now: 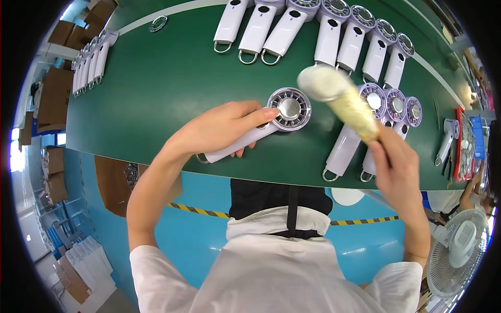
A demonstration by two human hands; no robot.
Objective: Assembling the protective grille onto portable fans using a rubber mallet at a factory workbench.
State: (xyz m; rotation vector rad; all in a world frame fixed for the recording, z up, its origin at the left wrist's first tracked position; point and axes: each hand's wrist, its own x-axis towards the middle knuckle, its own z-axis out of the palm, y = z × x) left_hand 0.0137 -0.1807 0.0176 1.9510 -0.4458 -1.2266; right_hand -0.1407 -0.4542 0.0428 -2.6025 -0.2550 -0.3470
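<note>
My left hand [216, 127] is wrapped round a white and lilac handheld fan [290, 109] that lies aslant on the green table. The thumb rests at the edge of the silver disc in its round head, and a wire loop sticks out from the handle's end. My right hand [399, 169] grips a mallet-like tool [344, 101] by its yellow end. Its rounded white head, smeared by motion, hangs above the table just right of the fan's head. Below the tool lie several more handheld fans [342, 151], partly covered by it and by my right hand.
Along the far side of the green table [156, 109] lie rows of handheld fans [327, 41], with another group [91, 62] at the far left. A loose ring [158, 23] lies at the back. At right are a red tray [464, 148] and a standing fan [462, 242].
</note>
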